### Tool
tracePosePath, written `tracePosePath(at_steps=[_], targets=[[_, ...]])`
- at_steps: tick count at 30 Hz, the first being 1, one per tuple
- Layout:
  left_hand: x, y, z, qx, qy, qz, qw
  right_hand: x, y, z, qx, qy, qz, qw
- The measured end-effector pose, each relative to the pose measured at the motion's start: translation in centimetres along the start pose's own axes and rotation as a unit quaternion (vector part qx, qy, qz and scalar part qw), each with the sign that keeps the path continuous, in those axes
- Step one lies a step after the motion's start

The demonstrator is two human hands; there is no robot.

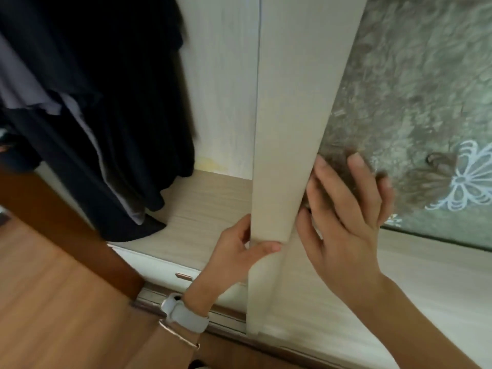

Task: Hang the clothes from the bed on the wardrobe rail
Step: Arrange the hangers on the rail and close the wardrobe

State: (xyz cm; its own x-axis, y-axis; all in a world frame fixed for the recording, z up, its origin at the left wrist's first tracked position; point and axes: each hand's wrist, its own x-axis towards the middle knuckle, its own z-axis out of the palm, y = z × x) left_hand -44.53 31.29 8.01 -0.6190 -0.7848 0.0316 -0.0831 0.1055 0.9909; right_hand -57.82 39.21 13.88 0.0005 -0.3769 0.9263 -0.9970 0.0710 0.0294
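Inside wardrobe (pixel 221 75), dark clothes (pixel 111 97) hanging, long axis vertical; left grip (pixel 237 254) curled round sliding door (pixel 300 102) edge; right grip (pixel 346 217) flat on door.

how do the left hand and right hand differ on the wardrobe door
The left hand grips the pale edge of the wardrobe door, thumb across its front; the right hand lies open, fingers spread, against the patterned glass panel. The left wrist carries a white watch and a bracelet; the right wrist is bare. Both touch the same door.

left hand (pixel 241 253) pinching, right hand (pixel 348 209) flat
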Motion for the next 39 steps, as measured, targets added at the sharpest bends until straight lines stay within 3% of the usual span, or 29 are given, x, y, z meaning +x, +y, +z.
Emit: tracePosePath(at_steps=[7, 19, 29, 34, 37, 39], targets=[[-1.0, -0.4, -7.4, 0.048, 0.080, -0.010, 0.996, 2.2, -6.8, 4.9, 0.009, -0.016, -0.017, 1.000], [-1.6, -1.6, -24.1, 0.163, 0.229, 0.049, 0.958, 6.9, -21.7, 15.8, -0.004, -0.007, -0.034, 0.999], [-1.2, -3.0, -36.7, 0.224, 0.306, 0.011, 0.925, 10.5, -33.0, 23.1, 0.007, -0.050, -0.069, 0.996], [-1.2, -3.4, -40.3, 0.254, 0.377, -0.018, 0.891, 12.0, -36.8, 25.5, 0.038, -0.081, -0.090, 0.992], [-1.2, -3.4, -41.7, 0.305, 0.461, -0.015, 0.833, 12.6, -38.5, 27.0, 0.052, -0.089, -0.095, 0.990], [-1.1, -3.3, -42.7, 0.307, 0.489, -0.025, 0.816, 12.9, -39.6, 27.8, 0.052, -0.095, -0.099, 0.989]])
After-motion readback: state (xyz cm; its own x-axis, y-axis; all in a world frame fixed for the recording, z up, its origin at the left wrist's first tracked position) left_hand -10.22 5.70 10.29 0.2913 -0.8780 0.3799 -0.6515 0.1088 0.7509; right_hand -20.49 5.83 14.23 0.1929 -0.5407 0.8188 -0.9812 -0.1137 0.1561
